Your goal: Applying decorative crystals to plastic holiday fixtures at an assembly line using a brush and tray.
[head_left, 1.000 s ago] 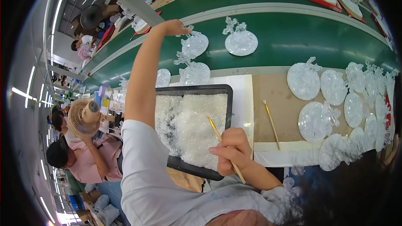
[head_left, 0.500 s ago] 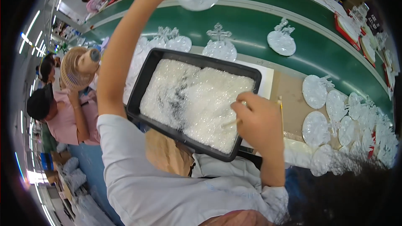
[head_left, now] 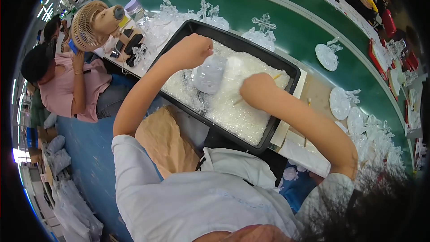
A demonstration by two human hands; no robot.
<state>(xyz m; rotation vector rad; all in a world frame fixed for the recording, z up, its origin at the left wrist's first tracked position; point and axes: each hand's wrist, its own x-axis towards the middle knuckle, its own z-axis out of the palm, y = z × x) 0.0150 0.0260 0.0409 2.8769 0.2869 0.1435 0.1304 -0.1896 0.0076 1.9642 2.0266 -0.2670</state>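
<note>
Watching from a distance, I am judging the work to be midway through one piece: a clear disc (head_left: 209, 75) is being handled, and I am not making out how much of it is finished. It is lying between the hands, just nearer the body than the left hand (head_left: 197, 51) and left of the right hand (head_left: 260, 90). The left hand appears to be pinching its far edge, though its fingertips are partly hidden. The right hand is curling tightly around a thin brush (head_left: 277, 75). Beneath both hands, white granules (head_left: 251, 125) are filling a black tray (head_left: 226, 40); I cannot tell whether the disc is touching them. Off to the right of the right hand, clustered discs (head_left: 380, 141) are crowding the bench (head_left: 316, 89). Beyond both hands, a cross-topped piece (head_left: 263, 29) is standing past the tray, and farther right a lone disc (head_left: 327, 57) is resting on the green belt (head_left: 295, 36). Which are waiting and which are finished, I am not able to tell.
</note>
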